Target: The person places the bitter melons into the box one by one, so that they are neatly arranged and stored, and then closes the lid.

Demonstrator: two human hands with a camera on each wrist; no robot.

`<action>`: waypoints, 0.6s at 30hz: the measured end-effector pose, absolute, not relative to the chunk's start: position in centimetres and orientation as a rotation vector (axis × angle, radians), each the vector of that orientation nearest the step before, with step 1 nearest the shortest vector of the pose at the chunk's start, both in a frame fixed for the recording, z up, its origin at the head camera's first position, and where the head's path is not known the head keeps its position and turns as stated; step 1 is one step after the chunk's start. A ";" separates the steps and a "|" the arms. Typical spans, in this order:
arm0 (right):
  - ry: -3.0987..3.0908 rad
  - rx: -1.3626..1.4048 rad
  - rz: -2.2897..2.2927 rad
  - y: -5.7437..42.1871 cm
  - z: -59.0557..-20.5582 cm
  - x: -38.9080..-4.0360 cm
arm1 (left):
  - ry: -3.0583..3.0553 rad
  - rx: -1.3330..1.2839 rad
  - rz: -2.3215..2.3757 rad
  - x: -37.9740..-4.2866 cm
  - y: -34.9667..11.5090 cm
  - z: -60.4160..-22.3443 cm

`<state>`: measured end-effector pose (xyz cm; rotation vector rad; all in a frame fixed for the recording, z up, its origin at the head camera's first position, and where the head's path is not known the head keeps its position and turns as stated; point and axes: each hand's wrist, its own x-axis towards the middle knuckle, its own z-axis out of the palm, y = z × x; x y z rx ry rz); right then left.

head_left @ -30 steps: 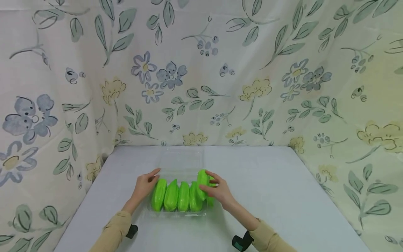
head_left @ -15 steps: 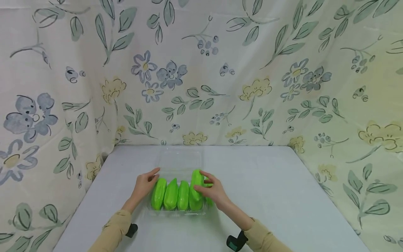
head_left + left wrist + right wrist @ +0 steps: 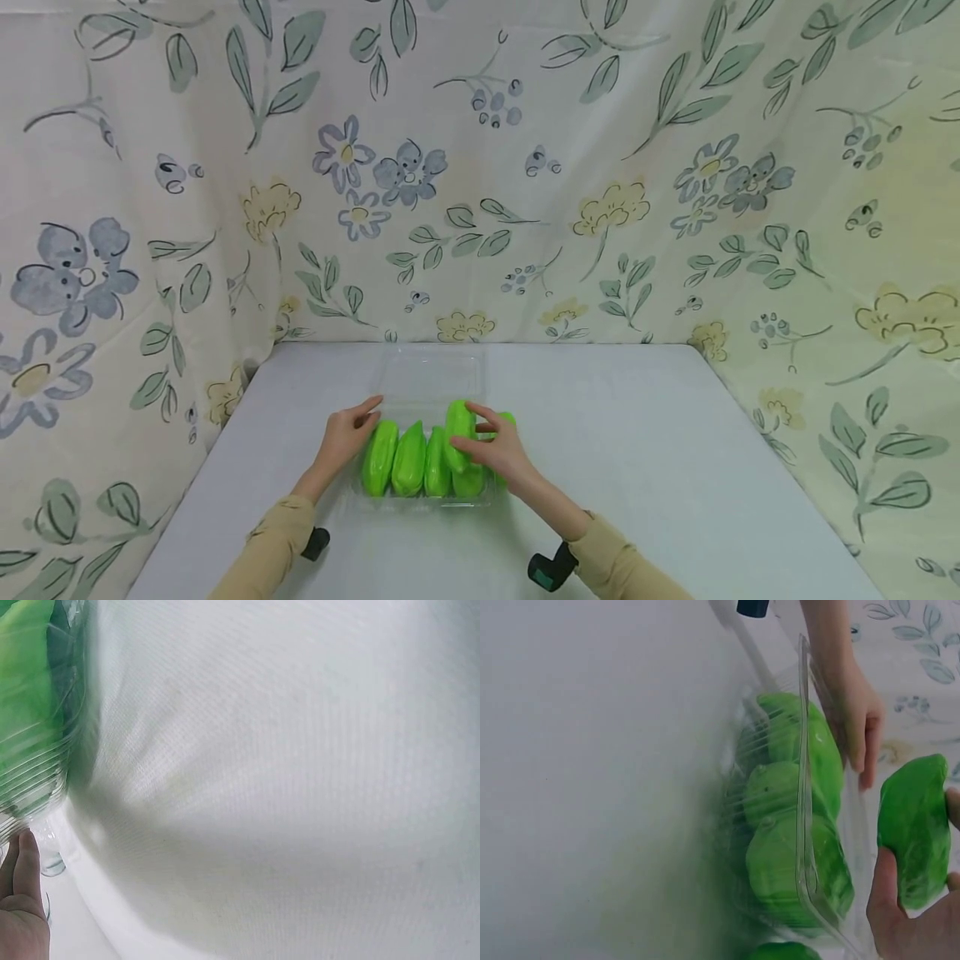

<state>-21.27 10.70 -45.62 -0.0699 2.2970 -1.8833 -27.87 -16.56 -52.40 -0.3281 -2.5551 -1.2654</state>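
Note:
Bright green, glossy, elongated fruit with tapered ends lie in a row in the clear plastic box [image 3: 420, 502]. My right hand [image 3: 504, 452] pinches another long green fruit [image 3: 460, 433] between thumb and fingers, raised over the right end of the row. In the right wrist view this held fruit [image 3: 915, 829] is upright, its pointed end up. My left hand [image 3: 348, 433] is at the box's back left corner, fingers extended; in the left wrist view its fingertips [image 3: 27, 844] touch the ribbed wall. Behind my right hand, a further green fruit [image 3: 507, 419] shows partly, outside the box.
The box's clear lid [image 3: 433, 371] lies folded back toward the table's far edge. A white cloth covers the table [image 3: 615, 417]. Floral curtains [image 3: 480, 167] hang behind and at both sides. Dark wrist cameras [image 3: 551, 568] sit under both sleeves.
My right hand has moved left with the held fruit, from the box's right edge to over the row, uncovering more of the fruit beside the box. My left hand stays at the corner.

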 end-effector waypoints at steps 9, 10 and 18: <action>2.289 -0.061 -1.862 9.8 -45.7 -21.3 | -2.531 -0.351 -1.277 -27.9 -16.6 -52.5; 2.292 -0.060 -1.858 9.7 -45.7 -21.4 | -2.531 -0.353 -1.281 -27.9 -16.6 -52.5; 2.273 -0.051 -1.885 9.1 -45.6 -21.5 | -2.540 -0.346 -1.263 -28.0 -16.6 -52.5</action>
